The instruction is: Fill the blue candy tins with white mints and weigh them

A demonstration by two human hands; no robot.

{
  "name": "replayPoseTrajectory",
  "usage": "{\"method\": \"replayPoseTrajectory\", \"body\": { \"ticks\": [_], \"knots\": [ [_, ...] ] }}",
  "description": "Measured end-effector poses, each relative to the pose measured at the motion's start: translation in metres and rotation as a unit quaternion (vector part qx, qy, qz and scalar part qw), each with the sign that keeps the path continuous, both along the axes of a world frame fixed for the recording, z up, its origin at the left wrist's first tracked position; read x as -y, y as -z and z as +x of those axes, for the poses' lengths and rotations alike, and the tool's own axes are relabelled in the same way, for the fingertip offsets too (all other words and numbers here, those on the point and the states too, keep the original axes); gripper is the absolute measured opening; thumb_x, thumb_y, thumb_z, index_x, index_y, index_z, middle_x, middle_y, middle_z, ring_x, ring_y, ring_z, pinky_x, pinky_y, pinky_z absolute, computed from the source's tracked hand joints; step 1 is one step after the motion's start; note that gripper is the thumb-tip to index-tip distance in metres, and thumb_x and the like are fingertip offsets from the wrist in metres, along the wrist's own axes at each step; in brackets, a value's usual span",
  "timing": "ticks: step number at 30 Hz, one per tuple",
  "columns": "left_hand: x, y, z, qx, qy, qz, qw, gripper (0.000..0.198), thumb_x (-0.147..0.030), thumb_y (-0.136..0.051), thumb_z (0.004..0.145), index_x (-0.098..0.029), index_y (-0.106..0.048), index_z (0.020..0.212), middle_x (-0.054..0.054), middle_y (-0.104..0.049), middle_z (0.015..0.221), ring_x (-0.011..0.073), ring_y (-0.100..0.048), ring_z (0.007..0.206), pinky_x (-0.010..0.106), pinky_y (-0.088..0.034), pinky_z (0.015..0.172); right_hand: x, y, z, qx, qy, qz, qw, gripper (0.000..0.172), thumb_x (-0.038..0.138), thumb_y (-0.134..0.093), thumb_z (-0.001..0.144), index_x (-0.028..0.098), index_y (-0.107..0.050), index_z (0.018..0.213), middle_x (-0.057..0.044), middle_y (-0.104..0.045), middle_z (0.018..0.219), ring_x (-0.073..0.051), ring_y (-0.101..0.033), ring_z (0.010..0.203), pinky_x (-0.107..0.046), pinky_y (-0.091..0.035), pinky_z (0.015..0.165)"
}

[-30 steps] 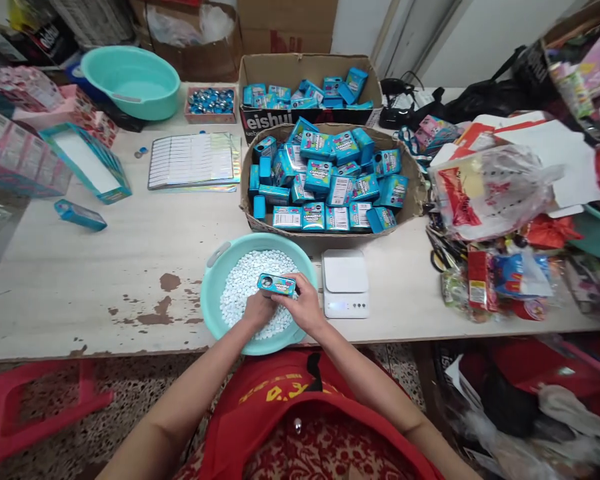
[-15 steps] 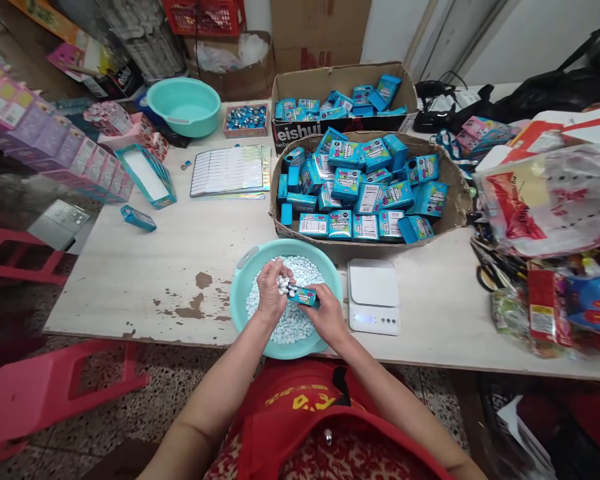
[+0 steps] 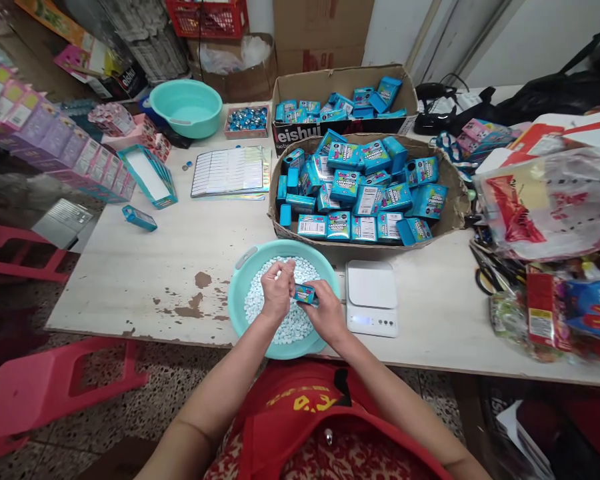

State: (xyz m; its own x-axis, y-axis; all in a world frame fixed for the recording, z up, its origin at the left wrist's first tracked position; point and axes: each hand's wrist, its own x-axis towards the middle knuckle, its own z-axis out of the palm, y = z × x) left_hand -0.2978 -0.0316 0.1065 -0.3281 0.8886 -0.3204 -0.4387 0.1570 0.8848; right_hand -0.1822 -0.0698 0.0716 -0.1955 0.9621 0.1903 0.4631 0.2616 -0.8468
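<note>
My right hand (image 3: 325,310) grips a small blue candy box (image 3: 305,293) whose label reads caramelo macizo, holding it tilted over a turquoise basin (image 3: 235,300). Curled against the open end of that box is my left hand (image 3: 277,290), closed, with a little white of the candies showing between its fingers. Its palm is turned away, so how many it holds is hidden. Small white candies (image 3: 293,328) cover the bottom of the basin beneath both hands.
Right of the basin stands a white digital scale (image 3: 371,297). Behind it, a cardboard box (image 3: 450,220) holds many blue candy boxes, with another carton (image 3: 320,131) beyond. A lone blue box (image 3: 140,219) lies at left; scissors (image 3: 485,270) and bagged goods (image 3: 550,207) crowd the right.
My left hand has curled tighter and turned slightly right against the box mouth. The candies that showed between hand and box are now mostly out of sight. The box shifted slightly right.
</note>
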Motion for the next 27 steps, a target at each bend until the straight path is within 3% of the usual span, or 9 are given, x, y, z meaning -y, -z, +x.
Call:
{"method": "replayPoseTrajectory", "body": {
  "ticks": [4, 7, 10, 13, 16, 19, 21, 24, 27],
  "knots": [
    [-0.009, -0.014, -0.01, 0.104, -0.025, -0.011, 0.994, 0.046, -0.045, -0.077, 0.064, -0.018, -0.041, 0.06, -0.008, -0.037, 0.051, 0.0027, -0.032, 0.038, 0.017, -0.019, 0.033, -0.001, -0.01, 0.01, -0.039, 0.017, -0.012, 0.999, 0.024, 0.02, -0.064, 0.079, 0.021, -0.058, 0.102, -0.007, -0.062, 0.098, -0.023, -0.06, 0.095, -0.036, -0.049, 0.082],
    [-0.011, -0.005, -0.024, 0.097, -0.038, -0.014, 0.994, 0.043, -0.049, -0.072, 0.068, -0.019, -0.042, 0.062, -0.008, -0.036, 0.052, 0.0034, -0.03, 0.038, 0.017, -0.022, 0.035, -0.002, -0.012, 0.012, -0.066, 0.043, -0.044, 0.996, 0.027, 0.026, -0.069, 0.076, 0.022, -0.06, 0.101, -0.006, -0.062, 0.097, -0.023, -0.06, 0.094, -0.035, -0.048, 0.081],
    [-0.002, 0.03, -0.041, -0.083, 0.011, -0.05, 0.995, 0.036, -0.05, -0.066, 0.071, -0.019, -0.049, 0.064, -0.004, -0.047, 0.057, 0.0085, -0.046, 0.049, 0.021, -0.038, 0.048, -0.008, -0.005, 0.006, -0.093, 0.034, -0.079, 0.992, 0.027, 0.029, -0.071, 0.072, 0.021, -0.061, 0.095, -0.005, -0.062, 0.093, -0.023, -0.06, 0.09, -0.036, -0.048, 0.079],
    [0.012, 0.065, -0.061, -0.272, 0.082, -0.117, 0.952, 0.025, -0.037, -0.073, 0.063, -0.018, -0.061, 0.075, 0.005, -0.065, 0.084, 0.0207, -0.061, 0.085, 0.03, -0.046, 0.076, -0.013, 0.002, 0.002, -0.123, 0.01, -0.101, 0.987, 0.028, 0.029, -0.072, 0.07, 0.021, -0.062, 0.094, -0.005, -0.062, 0.093, -0.023, -0.06, 0.091, -0.036, -0.047, 0.081],
    [0.01, 0.075, -0.075, -0.383, 0.079, -0.126, 0.912, 0.029, -0.03, -0.067, 0.069, -0.018, -0.063, 0.095, 0.011, -0.064, 0.109, 0.0277, -0.058, 0.105, 0.039, -0.043, 0.089, -0.015, -0.002, 0.009, -0.147, 0.024, -0.131, 0.98, 0.03, 0.032, -0.074, 0.066, 0.021, -0.063, 0.092, -0.004, -0.064, 0.091, -0.023, -0.061, 0.088, -0.037, -0.048, 0.08],
    [-0.022, 0.055, -0.071, -0.528, 0.092, -0.055, 0.842, 0.029, -0.03, -0.055, 0.082, -0.017, -0.06, 0.107, 0.012, -0.062, 0.114, 0.0248, -0.056, 0.107, 0.038, -0.042, 0.093, -0.014, -0.014, 0.032, -0.169, 0.048, -0.158, 0.972, 0.035, 0.037, -0.075, 0.064, 0.02, -0.064, 0.093, -0.005, -0.066, 0.092, -0.023, -0.062, 0.086, -0.036, -0.049, 0.079],
    [-0.057, 0.037, -0.059, -0.63, 0.128, -0.018, 0.766, 0.03, -0.029, -0.05, 0.086, -0.018, -0.058, 0.113, 0.011, -0.062, 0.114, 0.0237, -0.054, 0.108, 0.036, -0.039, 0.096, -0.013, -0.019, 0.055, -0.175, 0.103, -0.168, 0.965, 0.041, 0.042, -0.075, 0.062, 0.02, -0.063, 0.095, -0.005, -0.067, 0.092, -0.023, -0.062, 0.085, -0.036, -0.049, 0.079],
    [-0.112, 0.019, -0.034, -0.749, 0.219, -0.073, 0.622, 0.033, -0.033, -0.048, 0.088, -0.016, -0.058, 0.114, 0.015, -0.062, 0.115, 0.0278, -0.046, 0.116, 0.04, -0.034, 0.097, -0.015, -0.011, 0.095, -0.16, 0.238, -0.185, 0.94, 0.053, 0.051, -0.075, 0.057, 0.019, -0.061, 0.097, -0.005, -0.067, 0.089, -0.024, -0.061, 0.082, -0.037, -0.049, 0.078],
    [-0.153, 0.018, -0.014, -0.775, 0.272, -0.144, 0.552, 0.033, -0.033, -0.054, 0.084, -0.011, -0.062, 0.107, 0.02, -0.064, 0.107, 0.0326, -0.043, 0.118, 0.044, -0.029, 0.096, -0.021, 0.014, 0.126, -0.128, 0.331, -0.207, 0.911, 0.062, 0.056, -0.075, 0.05, 0.018, -0.061, 0.096, -0.007, -0.065, 0.093, -0.027, -0.06, 0.085, -0.04, -0.048, 0.08]
  ]
}}
